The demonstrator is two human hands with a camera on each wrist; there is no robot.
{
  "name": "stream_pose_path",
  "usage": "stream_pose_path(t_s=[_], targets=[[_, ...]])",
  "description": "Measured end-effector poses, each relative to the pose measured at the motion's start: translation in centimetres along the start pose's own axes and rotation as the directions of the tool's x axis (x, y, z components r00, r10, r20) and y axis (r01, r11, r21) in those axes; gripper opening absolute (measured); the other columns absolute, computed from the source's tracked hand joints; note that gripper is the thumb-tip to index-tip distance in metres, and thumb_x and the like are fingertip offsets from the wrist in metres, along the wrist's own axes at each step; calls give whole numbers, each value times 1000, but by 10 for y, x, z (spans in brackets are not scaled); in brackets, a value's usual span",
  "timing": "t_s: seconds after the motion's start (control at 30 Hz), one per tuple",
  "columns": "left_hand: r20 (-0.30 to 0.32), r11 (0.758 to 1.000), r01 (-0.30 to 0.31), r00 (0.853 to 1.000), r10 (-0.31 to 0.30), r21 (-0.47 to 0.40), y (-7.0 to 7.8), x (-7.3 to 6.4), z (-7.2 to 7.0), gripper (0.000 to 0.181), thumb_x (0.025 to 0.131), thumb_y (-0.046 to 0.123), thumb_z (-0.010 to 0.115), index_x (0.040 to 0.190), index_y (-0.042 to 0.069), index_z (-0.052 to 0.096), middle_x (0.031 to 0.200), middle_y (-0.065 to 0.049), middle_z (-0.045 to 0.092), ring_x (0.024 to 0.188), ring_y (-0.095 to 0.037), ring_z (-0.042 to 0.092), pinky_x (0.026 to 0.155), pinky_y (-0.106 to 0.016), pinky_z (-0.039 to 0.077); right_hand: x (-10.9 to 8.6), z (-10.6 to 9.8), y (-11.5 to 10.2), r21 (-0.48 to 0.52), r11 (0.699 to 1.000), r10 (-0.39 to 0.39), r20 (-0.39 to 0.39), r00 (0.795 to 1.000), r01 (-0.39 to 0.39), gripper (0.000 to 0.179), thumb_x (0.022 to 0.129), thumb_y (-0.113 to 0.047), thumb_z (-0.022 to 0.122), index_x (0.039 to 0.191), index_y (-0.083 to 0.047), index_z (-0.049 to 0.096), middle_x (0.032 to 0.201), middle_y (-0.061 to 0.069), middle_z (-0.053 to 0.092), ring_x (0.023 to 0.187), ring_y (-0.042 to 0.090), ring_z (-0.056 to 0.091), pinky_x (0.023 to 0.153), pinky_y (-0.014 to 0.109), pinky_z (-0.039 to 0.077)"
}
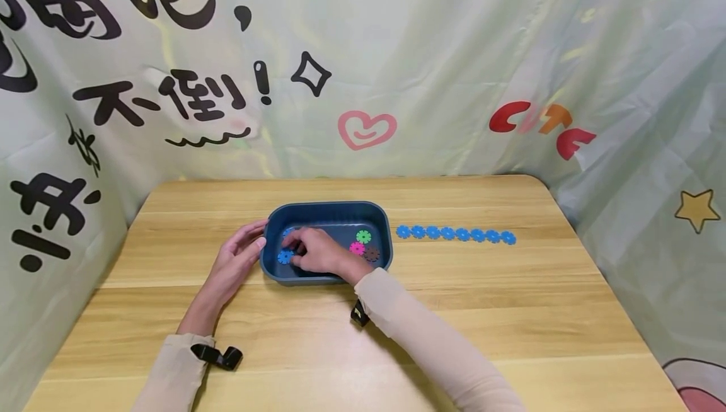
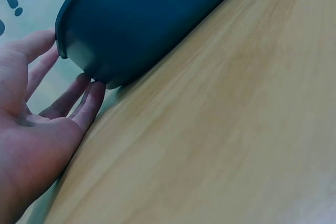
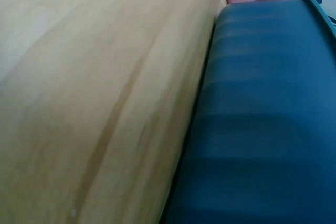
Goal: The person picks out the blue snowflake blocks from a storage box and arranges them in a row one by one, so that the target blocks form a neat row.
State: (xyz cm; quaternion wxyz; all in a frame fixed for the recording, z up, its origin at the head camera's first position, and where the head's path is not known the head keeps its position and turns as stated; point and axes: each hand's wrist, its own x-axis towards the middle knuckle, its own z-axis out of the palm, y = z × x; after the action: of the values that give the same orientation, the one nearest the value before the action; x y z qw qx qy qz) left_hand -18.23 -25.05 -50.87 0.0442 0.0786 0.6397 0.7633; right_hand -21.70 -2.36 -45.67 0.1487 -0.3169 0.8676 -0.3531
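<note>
A dark blue plastic bin (image 1: 334, 281) stands on the table in the head view. My left hand (image 1: 237, 257) rests its fingertips on the bin's left end; in the left wrist view its fingers touch the rim and lower wall. Inside the bin, at the left, is my right hand (image 1: 319, 250), bent fingers and thumb apart over blue notched discs. One blue disc (image 1: 285, 256) shows by the thumb; another blue disc (image 1: 289, 231) is partly hidden by the fingers. Further right in the bin lie a green disc (image 1: 363, 237), a pink disc (image 1: 357, 248) and a brown disc (image 1: 371, 254).
To the right of the bin, a row of several blue discs (image 1: 462, 234) runs side by side across the wooden table (image 1: 482, 311). A printed curtain (image 1: 442, 84) hangs behind the table and on both sides.
</note>
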Motion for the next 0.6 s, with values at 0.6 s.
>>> stream_pose_path(t_s=[0.6], targets=[[2,1000,4,1000,-4,14,0,1,-1,47,107,13,55,152,3,44,150,-20,43,132,-23,49,103,-26,50,3,3,-3,-213,977,-8,63,998,21,23,93,-17,79,115,-13,74,100,-2,66,93,9,59,87,19,49]])
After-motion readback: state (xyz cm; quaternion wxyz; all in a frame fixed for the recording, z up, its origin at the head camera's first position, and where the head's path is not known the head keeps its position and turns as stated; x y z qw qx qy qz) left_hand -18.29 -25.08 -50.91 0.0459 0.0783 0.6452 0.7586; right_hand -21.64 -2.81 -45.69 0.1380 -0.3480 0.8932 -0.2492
